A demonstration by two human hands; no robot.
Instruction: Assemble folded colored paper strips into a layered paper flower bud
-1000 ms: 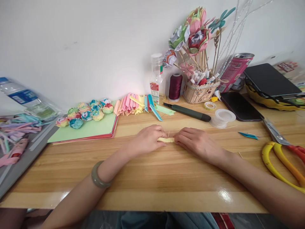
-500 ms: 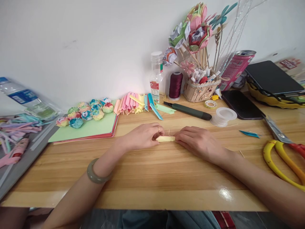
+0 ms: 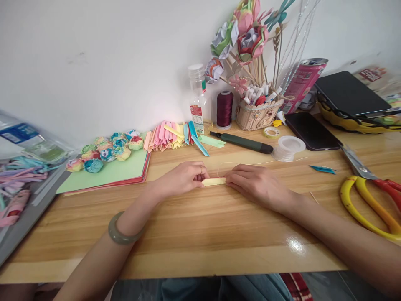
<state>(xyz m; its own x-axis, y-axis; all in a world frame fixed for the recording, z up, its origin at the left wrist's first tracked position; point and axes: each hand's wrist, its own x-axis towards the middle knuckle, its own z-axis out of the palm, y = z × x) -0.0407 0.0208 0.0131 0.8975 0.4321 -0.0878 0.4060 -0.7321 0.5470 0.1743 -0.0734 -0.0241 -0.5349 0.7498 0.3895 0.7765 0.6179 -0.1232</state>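
Note:
A narrow folded strip of pale yellow paper (image 3: 214,182) lies across the gap between my two hands, low over the wooden table. My left hand (image 3: 189,177) pinches its left end, with a ring on one finger and a bangle at the wrist. The fingers of my right hand (image 3: 255,184) are closed together over the strip's right end. Just behind the strip, a thin pale thread (image 3: 218,172) sticks up; another length runs right toward a white spool (image 3: 288,148).
Behind my hands are small paper flowers (image 3: 108,154) on green sheets, folded strips (image 3: 166,136), a dark green cutter (image 3: 244,143), a maroon thread spool (image 3: 224,109) and a flower basket (image 3: 257,115). Right are a phone (image 3: 313,131), scissors (image 3: 369,175) and a blue folded piece (image 3: 322,169).
The whole view has shifted, so the objects sit slightly farther left. My hands keep their hold on the yellow strip, which looks slightly flatter and more level.

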